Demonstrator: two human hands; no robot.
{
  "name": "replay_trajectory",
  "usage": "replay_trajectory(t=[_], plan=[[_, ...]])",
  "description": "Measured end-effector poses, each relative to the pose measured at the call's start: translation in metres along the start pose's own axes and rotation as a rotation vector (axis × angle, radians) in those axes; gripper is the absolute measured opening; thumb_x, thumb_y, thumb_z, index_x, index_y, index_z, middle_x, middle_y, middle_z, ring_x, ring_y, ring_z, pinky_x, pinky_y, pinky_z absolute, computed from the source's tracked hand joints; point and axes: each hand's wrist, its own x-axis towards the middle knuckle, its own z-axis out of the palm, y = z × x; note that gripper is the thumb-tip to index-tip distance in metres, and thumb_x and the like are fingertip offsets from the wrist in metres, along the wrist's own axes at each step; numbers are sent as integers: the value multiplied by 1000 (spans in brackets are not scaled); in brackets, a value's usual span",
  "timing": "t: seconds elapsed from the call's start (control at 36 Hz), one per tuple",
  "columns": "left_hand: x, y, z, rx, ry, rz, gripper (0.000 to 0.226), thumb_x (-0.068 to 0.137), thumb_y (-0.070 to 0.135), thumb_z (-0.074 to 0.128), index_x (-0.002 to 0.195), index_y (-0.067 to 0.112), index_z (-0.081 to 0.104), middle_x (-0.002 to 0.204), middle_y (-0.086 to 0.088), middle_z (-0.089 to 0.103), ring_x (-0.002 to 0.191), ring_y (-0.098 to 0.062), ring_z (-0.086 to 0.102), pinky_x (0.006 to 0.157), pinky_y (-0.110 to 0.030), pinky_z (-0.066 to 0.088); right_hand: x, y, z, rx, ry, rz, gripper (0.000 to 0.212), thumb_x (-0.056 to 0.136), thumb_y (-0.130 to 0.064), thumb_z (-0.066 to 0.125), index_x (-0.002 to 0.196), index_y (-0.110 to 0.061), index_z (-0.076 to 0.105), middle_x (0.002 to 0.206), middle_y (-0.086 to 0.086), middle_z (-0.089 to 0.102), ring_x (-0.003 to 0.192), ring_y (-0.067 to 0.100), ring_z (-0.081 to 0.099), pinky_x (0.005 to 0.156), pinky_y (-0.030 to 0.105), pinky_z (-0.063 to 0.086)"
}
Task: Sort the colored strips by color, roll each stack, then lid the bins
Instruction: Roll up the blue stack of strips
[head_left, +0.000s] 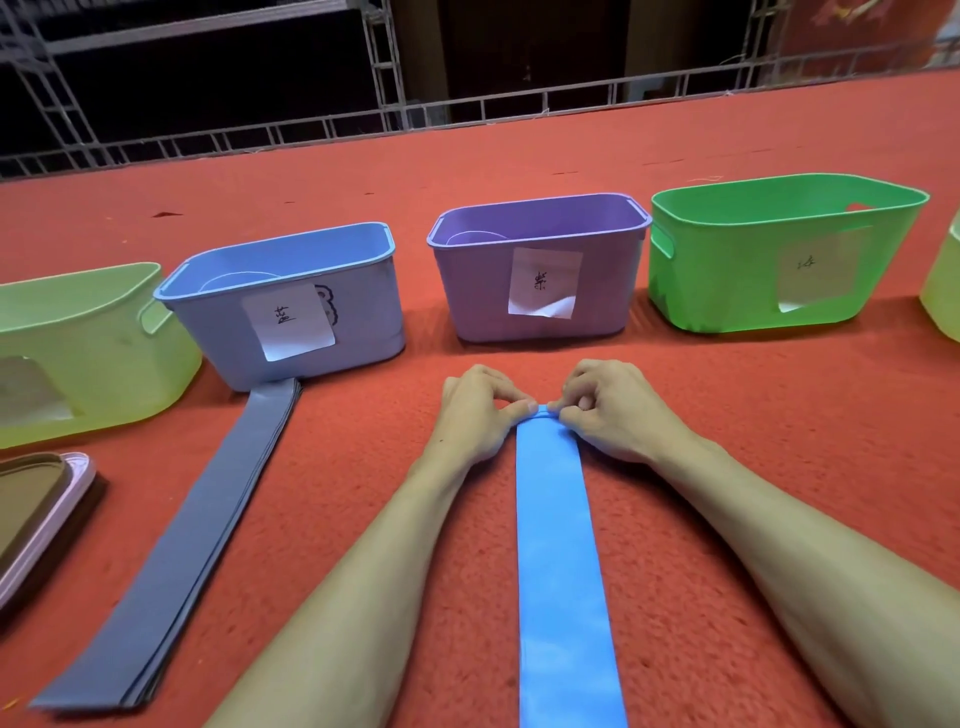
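A long bright blue strip stack (558, 545) lies lengthwise on the red carpet, running from the frame's bottom up toward the bins. Its far end is curled into a small first fold. My left hand (475, 415) pinches that folded end from the left, and my right hand (610, 410) pinches it from the right. To the left lies a flat stack of grey-purple strips (208, 514), its far end touching the blue bin (291, 306). The purple bin (537, 265) stands just beyond my hands, and the green bin (779, 254) is to its right.
A yellow-green bin (78, 348) stands at far left, and another pale one (943, 291) peeks in at the right edge. A pink-rimmed lid (47, 514) lies at lower left. Each bin carries a white paper label. A metal railing (363, 124) bounds the carpet's far edge.
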Motion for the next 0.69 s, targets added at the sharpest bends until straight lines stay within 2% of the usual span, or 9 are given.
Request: replay_trajectory(t=[0.08,0.17,0.25,0.33,0.39,0.47,0.53,0.61,0.69], plan=[[0,2,0,12,-3,26,8,81,22,73,88,23,77,97,7,60,109,-16,53,102,-31,30,0,-1,-3,58,2,36,19,74,-9,63,81,-18,78,77,-1,63,64,10,51,63,23,37],[1,1,1,22,3,37,6,81,22,73,84,25,76,96,7,61,107,-18,54,98,-26,29,2,0,-3,104,18,74,15,76,-15,65,80,-23,78,74,-4,66,65,8,54,61,21,39],[1,0,1,29,2,44,6,81,23,72,83,28,75,95,9,60,106,-19,54,93,-23,28,4,1,-2,127,19,97,12,82,-22,70,90,-23,78,71,-12,67,61,-2,53,56,7,35],[-1,0,0,29,0,47,7,81,25,72,83,31,75,94,11,58,107,-19,51,86,-18,23,6,2,-3,111,-59,114,10,82,-24,71,89,-23,78,47,-25,55,52,-9,51,51,7,34],[-1,0,0,17,3,59,8,80,26,73,80,33,74,92,13,57,107,-20,50,90,-20,26,8,2,-3,102,-109,118,9,82,-24,71,87,-23,78,39,-26,49,48,-11,49,49,9,31],[-1,-1,-1,-11,9,72,16,77,26,76,71,39,70,87,17,55,106,-22,52,98,-34,37,8,3,-3,107,-113,105,7,80,-25,74,84,-22,78,48,-21,56,47,-6,49,52,11,31],[-2,-2,-1,-40,7,80,21,73,27,77,64,43,67,87,17,56,104,-23,54,97,-41,43,7,2,-3,104,-90,87,8,77,-24,77,85,-22,79,57,-17,59,50,-6,50,51,10,31],[-2,-2,-2,-67,-2,70,21,67,32,75,59,49,64,87,17,59,102,-25,56,93,-45,47,5,-2,-3,100,-54,68,8,75,-20,78,83,-21,78,54,-15,52,48,-4,48,47,9,33],[-3,0,-1,-84,-32,50,8,59,45,68,61,51,64,84,15,65,99,-24,59,90,-44,49,3,-3,-3,87,-35,66,8,73,-19,79,81,-21,79,56,-10,55,49,3,44,48,10,31]])
